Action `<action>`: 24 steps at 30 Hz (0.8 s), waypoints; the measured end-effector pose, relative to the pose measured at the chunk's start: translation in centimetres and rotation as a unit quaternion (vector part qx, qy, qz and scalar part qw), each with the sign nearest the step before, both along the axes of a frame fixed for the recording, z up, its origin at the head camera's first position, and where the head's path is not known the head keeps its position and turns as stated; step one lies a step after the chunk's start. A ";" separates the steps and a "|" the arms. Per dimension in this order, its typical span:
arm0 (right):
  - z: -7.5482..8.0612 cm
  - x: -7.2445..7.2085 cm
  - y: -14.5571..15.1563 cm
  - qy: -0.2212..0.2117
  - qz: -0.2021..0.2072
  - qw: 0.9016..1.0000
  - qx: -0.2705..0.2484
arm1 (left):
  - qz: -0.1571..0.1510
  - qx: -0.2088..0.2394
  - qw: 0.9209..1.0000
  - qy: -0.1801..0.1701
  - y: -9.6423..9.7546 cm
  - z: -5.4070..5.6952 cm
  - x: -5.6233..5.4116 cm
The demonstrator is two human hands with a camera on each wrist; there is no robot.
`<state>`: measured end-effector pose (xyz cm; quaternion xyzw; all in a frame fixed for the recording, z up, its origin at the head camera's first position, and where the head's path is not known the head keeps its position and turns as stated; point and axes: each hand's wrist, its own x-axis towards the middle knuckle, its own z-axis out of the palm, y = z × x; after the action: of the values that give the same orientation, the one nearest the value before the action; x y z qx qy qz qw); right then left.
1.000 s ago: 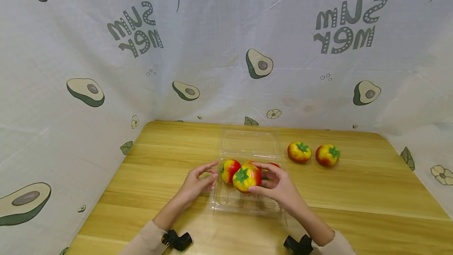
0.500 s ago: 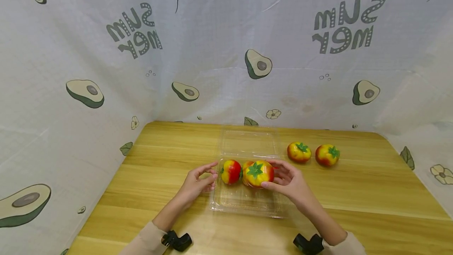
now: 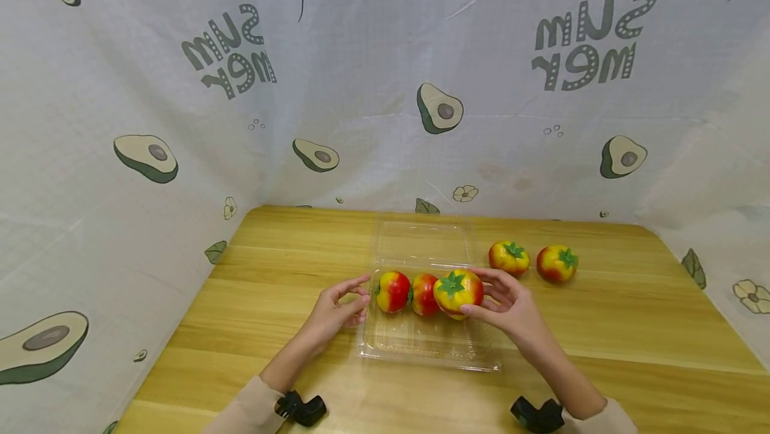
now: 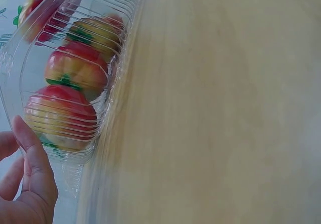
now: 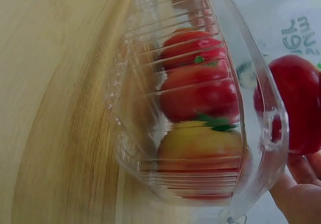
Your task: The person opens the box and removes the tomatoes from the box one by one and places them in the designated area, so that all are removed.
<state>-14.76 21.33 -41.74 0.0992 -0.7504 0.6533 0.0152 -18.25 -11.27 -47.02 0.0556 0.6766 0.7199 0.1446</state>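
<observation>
Right-hand grip (image 3: 512,310) holding a red-yellow fruit (image 3: 456,292) above the clear container (image 3: 391,344); left-hand grip (image 3: 338,305), fingers loosely extended, touching the container's left edge. Wrist views reveal a third fruit (image 4: 103,35) inside, mostly hidden from the head view.

Left arm (image 3: 285,362), one, extended forward and inward from the near edge; left hand (image 3: 334,307) palm inward, left thumb (image 4: 36,156) and forefinger (image 3: 351,285) parted, remaining digits partly hidden beneath. Right arm (image 3: 564,375), one, angled forward and toward its fellow; right hand (image 3: 511,303) in a grip, right thumb (image 3: 483,314) nearer the body, fingers curving opposite, their tips partly hidden.
</observation>
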 end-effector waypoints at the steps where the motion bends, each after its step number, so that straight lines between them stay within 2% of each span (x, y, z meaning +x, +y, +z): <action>1: 0.0 0.0 0.1 0.000 -0.001 1.000 0.001 | 0.000 0.000 1.000 0.000 0.0 0.0 0.0; 12: 0.0 0.1 1.1 0.006 -0.012 1.000 -0.006 | 0.000 0.001 1.000 -0.004 0.0 0.2 0.0; 24: -0.1 0.1 2.2 0.009 -0.027 0.999 -0.038 | 0.000 0.008 1.000 -0.007 0.0 0.1 0.0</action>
<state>-14.65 23.50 -41.87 0.0843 -0.7272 0.6798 0.0435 -18.30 -11.29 -46.95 0.0516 0.6700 0.7254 0.1492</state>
